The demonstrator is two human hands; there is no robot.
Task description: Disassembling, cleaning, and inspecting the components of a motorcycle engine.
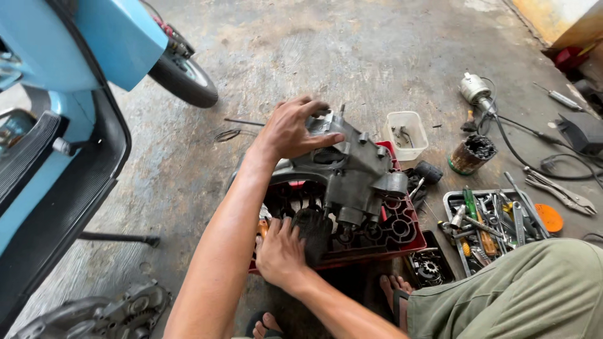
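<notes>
A grey metal engine casing [355,169] rests tilted on a red plastic crate [402,229] on the concrete floor. My left hand [289,129] grips the casing's upper left end, fingers over the top and thumb along its side. My right hand [279,251] is lower down at the crate's near side. It presses a dark, rag-like thing [314,232] against the underside of the casing; what that thing is I cannot make out.
A light blue scooter [56,125] and its wheel [185,78] fill the left. To the right are a white tub [405,132], a can [471,154], a tray of hand tools [490,226], pliers [562,191] and cables. An engine cover [107,311] lies bottom left.
</notes>
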